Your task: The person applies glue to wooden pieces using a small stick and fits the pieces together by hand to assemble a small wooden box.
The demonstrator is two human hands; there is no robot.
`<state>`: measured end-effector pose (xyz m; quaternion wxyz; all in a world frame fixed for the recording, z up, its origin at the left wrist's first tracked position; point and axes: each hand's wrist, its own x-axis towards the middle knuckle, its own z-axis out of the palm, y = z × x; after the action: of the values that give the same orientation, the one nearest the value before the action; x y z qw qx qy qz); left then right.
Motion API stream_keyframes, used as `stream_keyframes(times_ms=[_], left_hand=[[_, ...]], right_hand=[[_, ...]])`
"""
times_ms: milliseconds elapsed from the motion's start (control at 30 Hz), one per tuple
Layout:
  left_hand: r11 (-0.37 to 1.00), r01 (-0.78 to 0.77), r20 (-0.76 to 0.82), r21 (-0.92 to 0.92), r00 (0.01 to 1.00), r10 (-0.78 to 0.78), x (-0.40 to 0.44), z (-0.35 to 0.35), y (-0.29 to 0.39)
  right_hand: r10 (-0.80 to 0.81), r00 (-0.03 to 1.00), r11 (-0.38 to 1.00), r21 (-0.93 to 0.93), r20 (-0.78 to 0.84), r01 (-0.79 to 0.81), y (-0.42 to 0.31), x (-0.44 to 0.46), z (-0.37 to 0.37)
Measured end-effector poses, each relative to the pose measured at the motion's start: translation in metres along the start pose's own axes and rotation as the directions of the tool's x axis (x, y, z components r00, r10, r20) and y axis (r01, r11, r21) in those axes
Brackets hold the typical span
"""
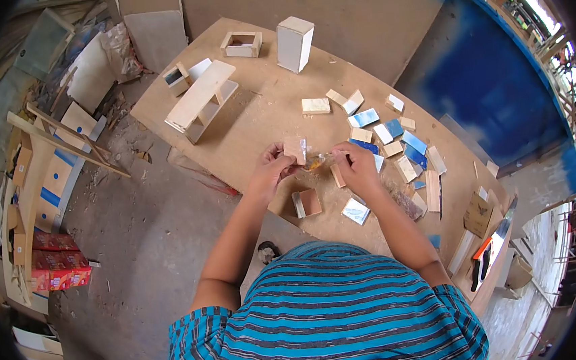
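Note:
My left hand [275, 166] is closed on a small wooden block [295, 149] with a pale edge, held above the table. To its right, my right hand [354, 163] is pinched on something small and clear with yellowish parts [318, 160], too small to name; it reaches toward the block. Below my hands sits a small open wooden piece [307, 203], and right of it a white-and-blue square piece [355, 211]. Several white, blue and bare wood blocks [364, 118] lie scattered beside my right hand.
On the wooden table [269, 114] stand a shelf-like piece [203, 95], an open frame [241, 45] and a white upright box [295, 44]. An orange-handled saw [483, 249] lies at the right edge. Red boxes [61, 260] are stacked at left.

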<state>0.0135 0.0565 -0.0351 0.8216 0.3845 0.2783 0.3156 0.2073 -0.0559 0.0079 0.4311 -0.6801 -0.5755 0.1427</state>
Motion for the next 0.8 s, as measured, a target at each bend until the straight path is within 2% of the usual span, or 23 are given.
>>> stream_keyframes(times_ms=[67,167,267,367,467,667,767,800], left_hand=[[1.0,-0.006,-0.02,0.002,1.0,0.006,0.003,-0.003,-0.006],[1.0,-0.019,-0.02,0.016,1.0,0.019,0.001,-0.002,-0.005],[1.0,-0.017,-0.013,0.01,1.0,0.017,-0.003,0.0,-0.003],[1.0,-0.015,-0.016,-0.002,1.0,0.015,-0.003,-0.001,-0.005],[1.0,-0.006,-0.027,0.006,1.0,0.006,-0.004,-0.001,-0.005],[1.0,-0.015,-0.036,0.007,0.999,0.015,-0.007,0.001,-0.002],[1.0,-0.012,-0.068,-0.003,0.998,0.011,-0.008,0.0,-0.001],[1.0,-0.009,-0.08,-0.008,0.997,0.009,-0.008,-0.001,0.0]], right_hand=[[-0.003,0.998,0.999,-0.051,0.067,0.007,0.0,0.006,0.007],[-0.127,0.989,0.974,-0.182,0.071,0.138,0.001,0.009,0.018],[-0.144,0.987,0.965,-0.213,0.071,0.156,0.007,0.009,0.029],[0.015,1.0,0.998,-0.056,0.004,-0.014,0.022,0.012,0.039],[0.234,0.97,0.971,0.04,0.06,-0.237,0.017,0.015,0.036],[0.345,0.938,0.883,0.326,0.041,-0.339,0.039,0.013,0.04],[0.283,0.954,0.861,0.465,-0.099,-0.206,0.046,0.01,0.033],[0.363,0.931,0.8,0.529,-0.05,-0.283,0.043,0.009,0.024]])
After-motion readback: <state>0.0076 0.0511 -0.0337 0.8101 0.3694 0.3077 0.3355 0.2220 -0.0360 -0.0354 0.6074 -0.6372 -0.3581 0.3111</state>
